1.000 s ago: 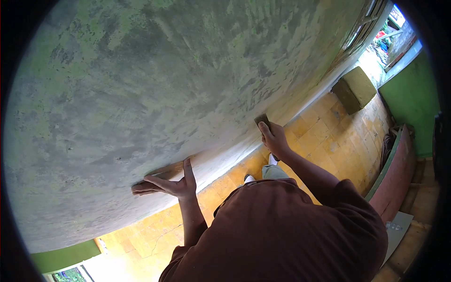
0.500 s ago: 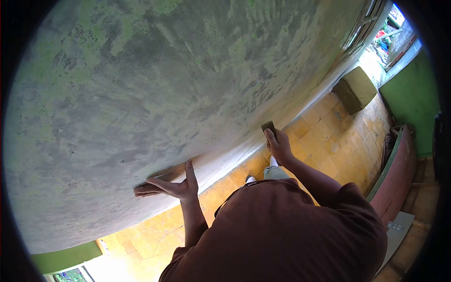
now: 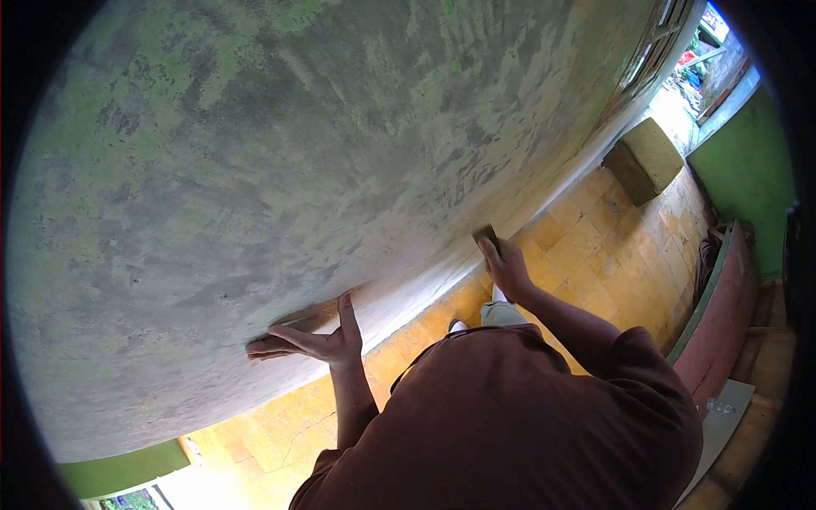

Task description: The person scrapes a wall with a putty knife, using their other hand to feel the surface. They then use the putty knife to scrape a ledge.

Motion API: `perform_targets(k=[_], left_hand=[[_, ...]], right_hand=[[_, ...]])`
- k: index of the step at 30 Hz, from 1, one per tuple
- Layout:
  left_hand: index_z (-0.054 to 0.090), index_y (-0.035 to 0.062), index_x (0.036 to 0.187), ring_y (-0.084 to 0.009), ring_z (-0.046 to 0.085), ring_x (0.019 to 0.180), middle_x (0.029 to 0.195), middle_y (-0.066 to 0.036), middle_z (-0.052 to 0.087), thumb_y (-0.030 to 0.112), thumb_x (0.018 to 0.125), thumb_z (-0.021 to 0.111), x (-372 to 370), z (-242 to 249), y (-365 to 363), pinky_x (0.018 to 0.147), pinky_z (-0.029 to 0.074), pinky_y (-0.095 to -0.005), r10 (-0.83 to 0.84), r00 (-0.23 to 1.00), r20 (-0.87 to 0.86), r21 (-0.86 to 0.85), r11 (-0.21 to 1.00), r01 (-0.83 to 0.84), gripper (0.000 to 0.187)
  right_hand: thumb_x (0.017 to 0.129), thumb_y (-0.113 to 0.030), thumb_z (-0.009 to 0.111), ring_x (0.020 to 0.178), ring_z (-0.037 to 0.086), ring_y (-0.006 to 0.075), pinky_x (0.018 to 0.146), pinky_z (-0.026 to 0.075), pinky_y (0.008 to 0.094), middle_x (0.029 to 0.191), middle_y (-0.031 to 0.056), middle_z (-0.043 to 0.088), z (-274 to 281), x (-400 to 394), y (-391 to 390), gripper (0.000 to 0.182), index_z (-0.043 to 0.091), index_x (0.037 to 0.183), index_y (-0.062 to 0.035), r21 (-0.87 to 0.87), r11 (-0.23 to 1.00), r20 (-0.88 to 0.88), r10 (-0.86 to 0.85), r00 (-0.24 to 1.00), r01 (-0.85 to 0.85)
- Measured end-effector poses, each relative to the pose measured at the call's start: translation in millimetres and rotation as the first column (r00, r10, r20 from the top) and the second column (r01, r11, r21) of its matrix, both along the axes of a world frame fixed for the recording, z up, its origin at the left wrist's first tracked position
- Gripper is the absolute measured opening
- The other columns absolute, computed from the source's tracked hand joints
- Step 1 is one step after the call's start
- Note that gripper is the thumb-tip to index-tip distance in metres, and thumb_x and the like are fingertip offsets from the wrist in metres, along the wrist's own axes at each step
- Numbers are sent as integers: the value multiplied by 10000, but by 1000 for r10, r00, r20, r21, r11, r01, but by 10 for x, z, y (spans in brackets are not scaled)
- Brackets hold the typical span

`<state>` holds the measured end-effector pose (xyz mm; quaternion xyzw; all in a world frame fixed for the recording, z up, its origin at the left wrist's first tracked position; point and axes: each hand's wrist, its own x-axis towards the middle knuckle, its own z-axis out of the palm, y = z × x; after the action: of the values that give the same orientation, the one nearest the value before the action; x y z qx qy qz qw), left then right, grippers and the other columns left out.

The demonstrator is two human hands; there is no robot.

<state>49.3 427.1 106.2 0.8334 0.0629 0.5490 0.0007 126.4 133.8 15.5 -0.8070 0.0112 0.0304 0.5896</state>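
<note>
Holding a small dark rectangular block (image 3: 485,232) in the right hand (image 3: 507,270), close to the patchy grey-green wall (image 3: 255,178). Spreading the left hand (image 3: 330,343) wide against that wall.

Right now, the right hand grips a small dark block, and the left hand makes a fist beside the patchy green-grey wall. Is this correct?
In the head view, the left hand is not a fist: it is open beside the wall, thumb spread wide. The rest stands.

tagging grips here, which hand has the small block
The right hand, gripping the small dark block; the left hand is spread open at the wall with no block visible in it.
</note>
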Motion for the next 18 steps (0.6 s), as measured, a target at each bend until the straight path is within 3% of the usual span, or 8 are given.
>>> perform_targets(k=[2, 4, 7, 11, 13, 16, 18], left_hand=[[37, 43, 1501, -429, -196, 1398, 1528, -266, -133, 580, 748, 698, -23, -27, -13, 1046, -107, -673, 3, 1000, -12, -8, 1000, -3, 1136], [38, 43, 1501, -437, -197, 1396, 1525, -269, -138, 577, 746, 701, -9, -22, -1, 1041, -107, -679, 5, 1000, -11, -10, 1000, -5, 1138], [39, 43, 1501, -444, -191, 1395, 1524, -275, -136, 573, 749, 700, -3, -31, -2, 1040, -108, -679, -13, 1000, 5, -15, 1000, 13, 1133], [42, 43, 1501, -449, -182, 1396, 1523, -279, -131, 573, 751, 698, 3, -15, 6, 1045, -105, -674, -4, 1000, 8, -12, 1000, 4, 1129], [46, 37, 1499, -447, -177, 1398, 1523, -282, -122, 584, 749, 694, -9, -35, 10, 1054, -100, -665, -4, 1000, 0, -10, 1000, 4, 1132], [54, 30, 1498, -440, -177, 1400, 1522, -285, -120, 593, 750, 689, 0, -31, 12, 1058, -101, -658, 3, 1000, 14, 8, 1000, -3, 1131], [60, 28, 1497, -438, -175, 1402, 1523, -285, -117, 592, 750, 689, -6, -28, 12, 1060, -101, -656, 1, 1000, 16, 11, 1000, -2, 1128]], right_hand=[[955, -370, 528, 487, 480, 124, 484, 390, 311, 541, 21, 490, 92, 67, 62, 422, 539, 720, -19, -82, 997, 75, 15, 997, -9], [954, -365, 527, 481, 484, 135, 492, 398, 314, 531, 29, 496, 128, 80, 121, 430, 536, 707, -14, 190, 981, 17, -47, 999, 43], [953, -364, 531, 486, 484, 126, 491, 398, 309, 534, 26, 490, 11, -62, -6, 427, 535, 710, -12, 75, 997, -6, -32, 999, 32], [964, -332, 519, 445, 417, 85, 429, 336, 270, 538, -7, 445, -50, -109, 19, 402, 475, 683, -47, 66, 998, -30, 7, 1000, -5], [953, -367, 533, 493, 482, 112, 480, 390, 309, 536, 23, 476, 256, 94, 171, 430, 532, 716, -8, 183, 983, 10, -20, 1000, 18], [955, -364, 530, 493, 467, 110, 482, 384, 307, 540, 17, 471, 221, 38, 122, 423, 530, 726, -8, 238, 971, -52, -14, 999, 26], [956, -360, 530, 492, 461, 108, 482, 382, 305, 542, 15, 467, 17, -45, -3, 417, 530, 730, -10, 167, 985, -52, -23, 998, 31]])
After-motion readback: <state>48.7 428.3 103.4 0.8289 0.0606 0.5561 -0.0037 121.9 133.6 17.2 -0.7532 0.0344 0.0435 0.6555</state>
